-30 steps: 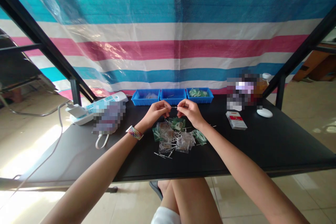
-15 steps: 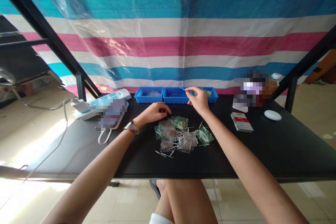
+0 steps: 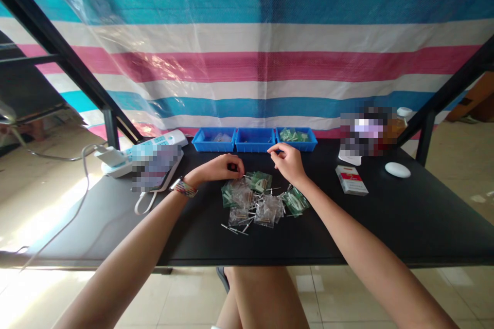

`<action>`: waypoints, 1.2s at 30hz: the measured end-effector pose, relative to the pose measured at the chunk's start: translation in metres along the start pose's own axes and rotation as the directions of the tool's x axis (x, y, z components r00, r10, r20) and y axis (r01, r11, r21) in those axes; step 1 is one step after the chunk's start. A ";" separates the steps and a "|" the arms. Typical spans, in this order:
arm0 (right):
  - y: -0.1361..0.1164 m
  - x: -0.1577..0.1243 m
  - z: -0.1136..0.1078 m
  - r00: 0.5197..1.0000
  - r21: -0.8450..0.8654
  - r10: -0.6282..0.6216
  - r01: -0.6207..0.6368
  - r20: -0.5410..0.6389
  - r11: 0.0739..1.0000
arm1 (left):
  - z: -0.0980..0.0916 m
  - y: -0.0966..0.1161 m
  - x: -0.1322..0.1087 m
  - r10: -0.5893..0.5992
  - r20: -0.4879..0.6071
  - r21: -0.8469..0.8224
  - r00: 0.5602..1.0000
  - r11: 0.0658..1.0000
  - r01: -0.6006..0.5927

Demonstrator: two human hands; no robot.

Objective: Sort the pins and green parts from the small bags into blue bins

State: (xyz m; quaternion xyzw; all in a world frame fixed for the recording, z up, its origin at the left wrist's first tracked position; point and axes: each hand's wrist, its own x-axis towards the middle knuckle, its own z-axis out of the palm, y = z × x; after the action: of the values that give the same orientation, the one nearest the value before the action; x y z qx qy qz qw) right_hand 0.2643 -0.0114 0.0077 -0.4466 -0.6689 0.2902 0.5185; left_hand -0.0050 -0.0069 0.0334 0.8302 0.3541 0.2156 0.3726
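Between the left hand [image 3: 219,168] and the right hand [image 3: 287,162], as seen from the head camera, a heap of small clear bags [image 3: 257,200] is spread on the black desk [image 3: 386,216]. Loose metal pins [image 3: 235,229] are scattered along its near edge. The left hand is curled, fingertips drawn together at the heap's far-left corner; whether anything is pinched cannot be told. The right hand is held just beyond the heap with thumb and forefinger closed together, and no pin can be made out between them. Beyond both hands 3 blue trays [image 3: 254,148] are lined up: a few pieces are seen in the left tray, very little in the middle, green bags in the right. Only a small share is judged to be in the trays; the bulk lies in the heap.
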 end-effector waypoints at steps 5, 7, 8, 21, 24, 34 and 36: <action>-0.009 -0.006 0.011 0.996 0.091 0.033 -0.041 0.086 0.995 | -0.006 -0.003 0.001 -0.096 -0.049 -0.146 0.994 0.985 0.088; -0.016 -0.009 0.016 0.990 0.087 -0.025 0.013 0.136 0.996 | -0.006 -0.003 0.002 -0.093 -0.124 -0.185 0.988 0.980 0.069; -0.019 -0.012 0.018 0.985 0.084 -0.062 0.049 0.162 0.995 | -0.005 -0.003 0.002 -0.088 -0.160 -0.206 0.983 0.977 0.054; -0.029 -0.022 0.025 0.960 0.210 -0.051 -0.008 0.276 0.978 | 0.024 0.017 0.006 -0.129 -0.324 -0.478 0.937 0.877 -0.044; -0.028 -0.021 0.026 0.946 0.289 0.109 -0.201 0.304 0.936 | 0.025 0.020 0.006 -0.135 -0.311 -0.442 0.941 0.897 -0.017; -0.030 -0.022 0.029 0.939 0.362 0.141 -0.255 0.313 0.897 | 0.033 0.023 0.007 -0.109 -0.214 -0.456 0.971 0.890 -0.001; -0.029 -0.022 0.029 0.939 0.381 0.135 -0.256 0.316 0.889 | 0.036 0.024 0.007 -0.118 -0.216 -0.458 0.969 0.889 0.006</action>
State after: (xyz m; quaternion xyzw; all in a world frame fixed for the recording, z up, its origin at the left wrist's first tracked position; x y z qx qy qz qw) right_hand 0.2293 -0.0414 0.0148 -0.3457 -0.6095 0.5374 0.4693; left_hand 0.0322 -0.0298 0.0303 0.6763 0.3626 0.3782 0.5177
